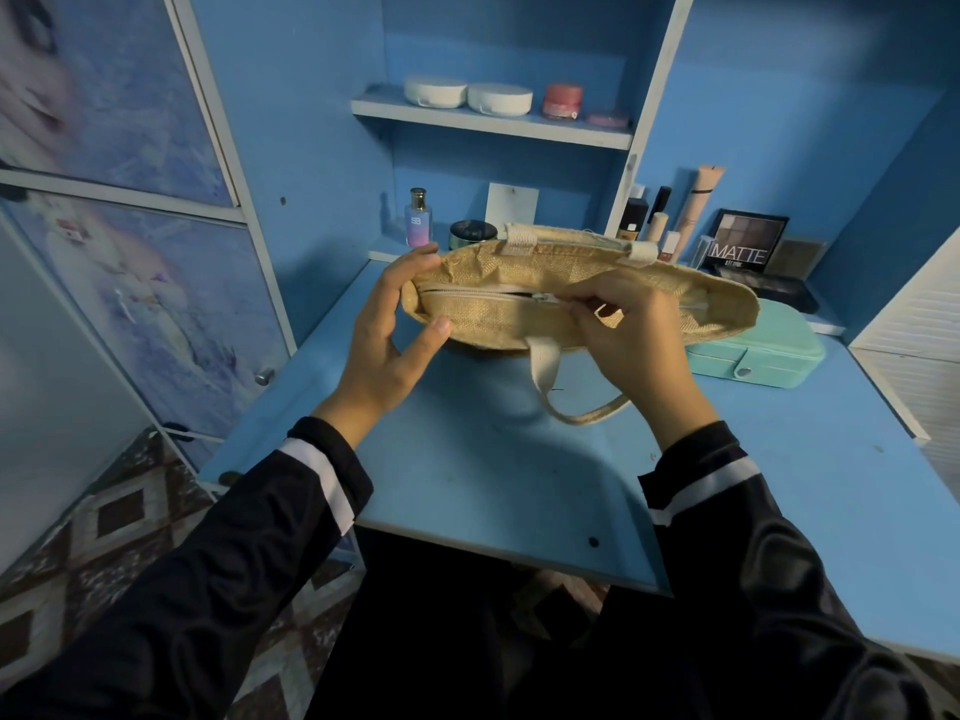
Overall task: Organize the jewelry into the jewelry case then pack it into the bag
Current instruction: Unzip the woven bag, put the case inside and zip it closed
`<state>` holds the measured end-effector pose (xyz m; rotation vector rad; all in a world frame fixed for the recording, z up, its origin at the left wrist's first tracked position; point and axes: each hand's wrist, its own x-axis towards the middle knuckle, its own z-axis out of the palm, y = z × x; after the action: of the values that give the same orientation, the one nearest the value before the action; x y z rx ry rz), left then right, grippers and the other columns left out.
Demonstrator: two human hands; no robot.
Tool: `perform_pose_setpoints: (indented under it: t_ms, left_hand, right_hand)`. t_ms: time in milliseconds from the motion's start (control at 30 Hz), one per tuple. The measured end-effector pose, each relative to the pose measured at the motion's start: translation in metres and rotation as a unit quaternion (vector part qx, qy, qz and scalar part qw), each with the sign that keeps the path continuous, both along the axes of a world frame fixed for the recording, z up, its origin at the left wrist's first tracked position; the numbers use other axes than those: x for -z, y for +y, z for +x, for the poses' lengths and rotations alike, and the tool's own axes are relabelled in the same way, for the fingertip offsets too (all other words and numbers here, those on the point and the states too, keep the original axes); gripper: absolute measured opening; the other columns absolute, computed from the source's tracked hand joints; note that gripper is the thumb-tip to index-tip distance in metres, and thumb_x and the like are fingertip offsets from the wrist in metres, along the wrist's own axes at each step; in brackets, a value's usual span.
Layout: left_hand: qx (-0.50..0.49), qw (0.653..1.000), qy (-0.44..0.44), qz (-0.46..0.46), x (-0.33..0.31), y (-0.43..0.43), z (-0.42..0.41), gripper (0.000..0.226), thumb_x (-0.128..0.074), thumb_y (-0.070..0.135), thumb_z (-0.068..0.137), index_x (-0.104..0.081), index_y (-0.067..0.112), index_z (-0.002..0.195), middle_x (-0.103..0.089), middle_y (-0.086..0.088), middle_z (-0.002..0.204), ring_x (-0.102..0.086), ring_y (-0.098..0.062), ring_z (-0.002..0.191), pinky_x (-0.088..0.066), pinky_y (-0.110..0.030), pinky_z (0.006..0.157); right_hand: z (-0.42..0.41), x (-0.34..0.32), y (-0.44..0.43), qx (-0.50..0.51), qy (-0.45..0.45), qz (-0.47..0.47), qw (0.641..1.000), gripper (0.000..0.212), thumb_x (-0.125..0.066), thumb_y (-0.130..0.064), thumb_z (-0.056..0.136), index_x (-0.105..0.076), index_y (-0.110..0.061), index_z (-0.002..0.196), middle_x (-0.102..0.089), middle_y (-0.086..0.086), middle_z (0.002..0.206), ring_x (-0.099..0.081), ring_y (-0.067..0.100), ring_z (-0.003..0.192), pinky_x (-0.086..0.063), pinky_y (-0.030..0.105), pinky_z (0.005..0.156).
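Pinching the zipper pull [555, 298] is the right hand [631, 350]; left hand [387, 324] grasps the jute bag [483, 319]; jewelry case [769, 356] beside it.

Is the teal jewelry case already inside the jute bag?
No, the teal jewelry case lies closed on the desk, outside the jute bag.

The left hand [397, 319] holds one end of the tan bag [493, 317] above the blue table [493, 475]. The right hand [631, 345] pinches the white zipper [545, 297]. A closed green jewelry case [763, 356] sits just behind the bag.
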<state>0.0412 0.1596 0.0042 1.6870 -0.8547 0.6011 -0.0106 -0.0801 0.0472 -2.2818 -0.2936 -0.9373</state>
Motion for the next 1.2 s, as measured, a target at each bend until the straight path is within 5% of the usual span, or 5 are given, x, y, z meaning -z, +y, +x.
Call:
perform_pose_setpoints:
  t_ms: [167,367,567,900,1200]
  left_hand:
    - [-0.008,1.000,0.003,0.007,-0.001,0.002,-0.003,0.046,-0.057,0.025,0.093,-0.042,0.022,0.136,-0.045,-0.009,0.145,-0.042,-0.027,0.138,-0.035,-0.055,0.112]
    - [-0.102,0.992,-0.068,0.038,-0.016,-0.007,-0.011,0.040,-0.059,0.012,0.090,-0.049,0.002,0.128,-0.046,-0.015,0.140,-0.040,-0.019,0.136,-0.030,-0.031,0.114]
    - [-0.224,0.943,-0.187,0.162,-0.035,-0.024,-0.009,0.041,-0.063,0.024,0.092,-0.058,0.004,0.127,-0.052,-0.013,0.137,-0.051,-0.029,0.126,-0.039,-0.046,0.107]
    - [-0.233,0.906,-0.193,0.295,-0.049,-0.042,0.004,0.063,-0.055,0.057,0.091,-0.049,0.019,0.140,-0.045,0.001,0.149,-0.044,-0.020,0.134,-0.026,-0.035,0.114]
    - [-0.246,0.881,-0.175,0.363,-0.042,-0.035,0.004,0.078,-0.044,0.069,0.091,-0.031,0.023,0.153,-0.025,0.002,0.161,-0.030,-0.023,0.145,-0.022,-0.043,0.119]
  right_hand:
    - [-0.001,0.008,-0.011,0.041,-0.037,-0.014,0.998,0.013,-0.069,-0.001,0.083,-0.076,-0.009,0.092,-0.067,0.001,0.084,-0.052,0.002,0.071,-0.040,0.004,0.069]
    - [0.009,0.010,-0.001,0.038,-0.076,-0.015,0.996,0.010,-0.067,-0.001,0.086,-0.074,-0.005,0.093,-0.067,0.007,0.088,-0.055,0.009,0.076,-0.038,0.005,0.073]
    - [0.013,0.014,0.008,0.024,-0.088,-0.026,0.995,0.010,-0.067,-0.003,0.087,-0.074,-0.005,0.094,-0.067,0.007,0.090,-0.061,0.018,0.081,-0.048,0.024,0.072]
    - [0.013,0.010,0.004,0.003,-0.087,-0.017,0.996,0.011,-0.066,-0.003,0.088,-0.074,-0.005,0.095,-0.068,0.006,0.090,-0.062,0.017,0.080,-0.051,0.025,0.073]
    - [0.007,0.012,-0.018,0.052,-0.073,-0.019,0.996,0.008,-0.069,-0.003,0.085,-0.075,-0.006,0.090,-0.068,0.004,0.086,-0.057,0.009,0.075,-0.046,0.015,0.071]
